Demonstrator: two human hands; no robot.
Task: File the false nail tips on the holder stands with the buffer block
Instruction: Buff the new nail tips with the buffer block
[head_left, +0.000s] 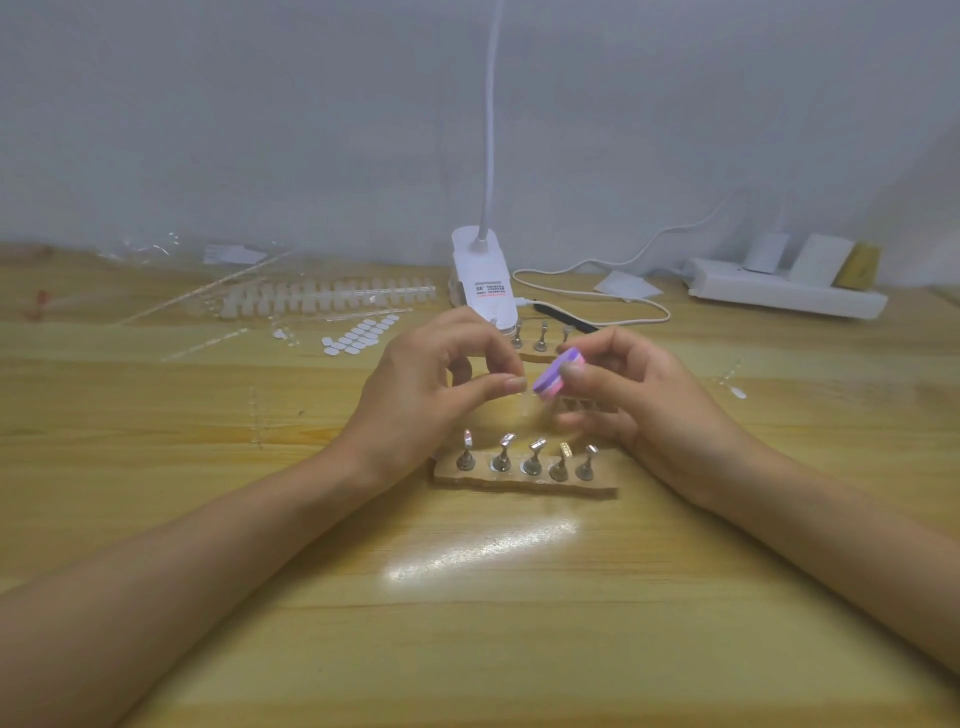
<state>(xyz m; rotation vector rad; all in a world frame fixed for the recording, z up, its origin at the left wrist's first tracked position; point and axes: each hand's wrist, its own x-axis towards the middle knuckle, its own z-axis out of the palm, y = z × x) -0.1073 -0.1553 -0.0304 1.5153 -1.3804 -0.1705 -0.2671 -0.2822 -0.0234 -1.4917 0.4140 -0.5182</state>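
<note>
My right hand (623, 384) grips a small purple-and-pink buffer block (558, 375) between thumb and fingers, raised above the table. My left hand (431, 384) is pinched thumb to forefinger just left of the block, on a small clear false nail tip (525, 408) that is blurred and hard to make out. Below the hands, a wooden base (524, 484) carries several metal holder stands (532, 457) with tips on them. A second row of stands (541, 338) sits behind the hands. A third row (584, 404) is partly hidden under my right hand.
A white clip lamp base (483, 283) with its cable stands behind the hands. Strips of spare nail tips (332, 296) and adhesive tabs (358, 335) lie at the back left, a white power strip (779, 293) at the back right. A black file (569, 318) lies by the lamp.
</note>
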